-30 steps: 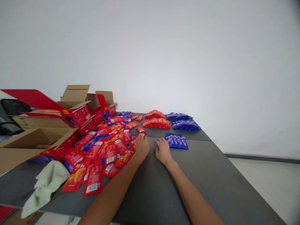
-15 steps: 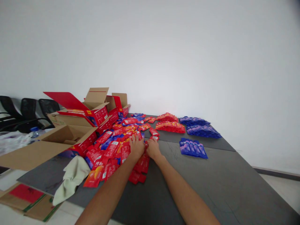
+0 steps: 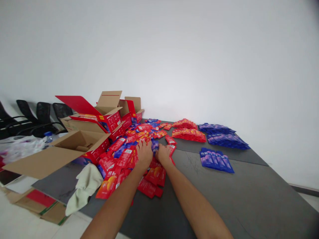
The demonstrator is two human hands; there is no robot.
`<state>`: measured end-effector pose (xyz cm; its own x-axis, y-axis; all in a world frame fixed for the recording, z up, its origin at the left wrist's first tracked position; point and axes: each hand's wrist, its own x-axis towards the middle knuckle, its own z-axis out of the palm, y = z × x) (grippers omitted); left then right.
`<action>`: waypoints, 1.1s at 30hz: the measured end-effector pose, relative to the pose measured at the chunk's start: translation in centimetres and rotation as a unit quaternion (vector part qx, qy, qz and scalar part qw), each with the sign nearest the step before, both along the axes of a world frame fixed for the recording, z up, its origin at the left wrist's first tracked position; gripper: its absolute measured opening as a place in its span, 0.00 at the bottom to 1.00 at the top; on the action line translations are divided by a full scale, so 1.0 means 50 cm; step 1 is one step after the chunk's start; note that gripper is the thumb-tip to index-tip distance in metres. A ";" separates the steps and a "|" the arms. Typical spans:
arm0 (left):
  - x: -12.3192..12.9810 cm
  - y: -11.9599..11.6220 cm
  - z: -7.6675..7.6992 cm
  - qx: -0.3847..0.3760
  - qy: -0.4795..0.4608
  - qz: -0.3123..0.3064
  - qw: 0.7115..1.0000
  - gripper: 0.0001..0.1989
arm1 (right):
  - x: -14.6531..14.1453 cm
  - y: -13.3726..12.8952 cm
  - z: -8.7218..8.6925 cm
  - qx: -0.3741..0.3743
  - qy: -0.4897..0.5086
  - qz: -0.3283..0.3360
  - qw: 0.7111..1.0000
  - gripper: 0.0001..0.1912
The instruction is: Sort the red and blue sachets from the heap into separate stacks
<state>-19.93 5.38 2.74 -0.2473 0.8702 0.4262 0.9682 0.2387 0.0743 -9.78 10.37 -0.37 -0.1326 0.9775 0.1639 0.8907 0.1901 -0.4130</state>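
A blue sachet stands between my two hands at the edge of a loose pile of red and blue sachets. My right hand has its fingers curled on the sachet's right side, though the fingertips are partly hidden. Just left of it, my left hand rests on the pile, its fingers spread over the sachets. Several red sachets lie below the wrists, and another red sachet is just beyond my right hand.
Open cardboard boxes line the left side, near a pale cloth. Stacked red sachets and blue sachets stand at the back of the dark table. A fanned row of blue sachets lies nearer, on the right.
The view has swung slightly left, shifting things rightward. A blue sachet now shows between my hands, where a bit of red showed before. Both hands stay at the pile.
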 end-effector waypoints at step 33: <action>0.176 0.010 0.019 -0.041 -0.102 -0.243 0.964 0.17 | 0.241 -0.049 0.042 0.041 0.482 0.014 0.875 0.23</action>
